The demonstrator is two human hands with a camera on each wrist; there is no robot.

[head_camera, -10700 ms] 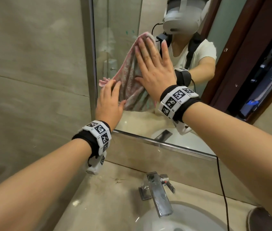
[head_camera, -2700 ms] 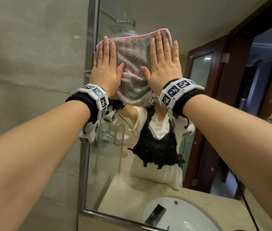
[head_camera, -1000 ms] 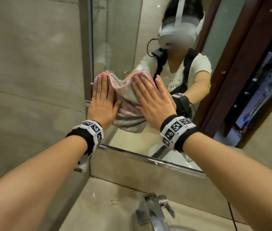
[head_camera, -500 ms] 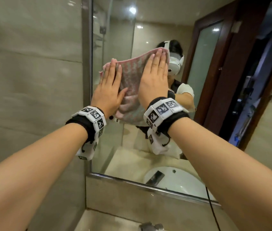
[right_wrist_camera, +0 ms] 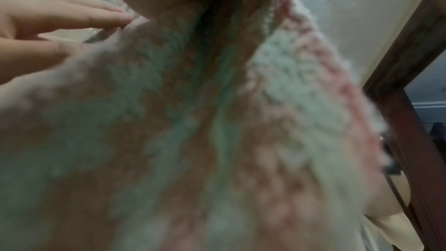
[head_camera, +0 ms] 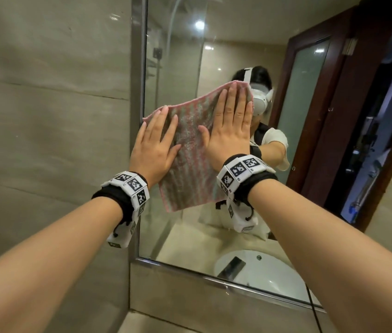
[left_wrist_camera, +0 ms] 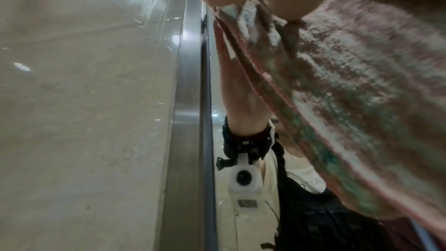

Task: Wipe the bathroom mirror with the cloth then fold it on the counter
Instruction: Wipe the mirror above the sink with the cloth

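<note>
Both hands are pressing the cloth (head_camera: 191, 150) flat against the mirror (head_camera: 226, 56) near its left edge: left hand (head_camera: 153, 150) and right hand (head_camera: 230, 131) are lying with fingers straight, gripping nothing (spread palms are probably keeping it from slipping).

The wall-mounted mirror (head_camera: 178, 56) is the bearing surface. It is vertical and bounded by a metal frame (head_camera: 138, 68) on its left and lower edges. One item lies directly on the glass: a pink-and-green striped cloth (head_camera: 190, 145), spread flat, with its upper left corner touching the left frame rail. The left hand (head_camera: 154, 150) and right hand (head_camera: 231, 131) press it to the glass with straight fingers. Below the lower frame rail runs a stone backsplash (head_camera: 178, 292). Under that, a narrow strip of beige counter (head_camera: 142, 325) is visible.
</note>
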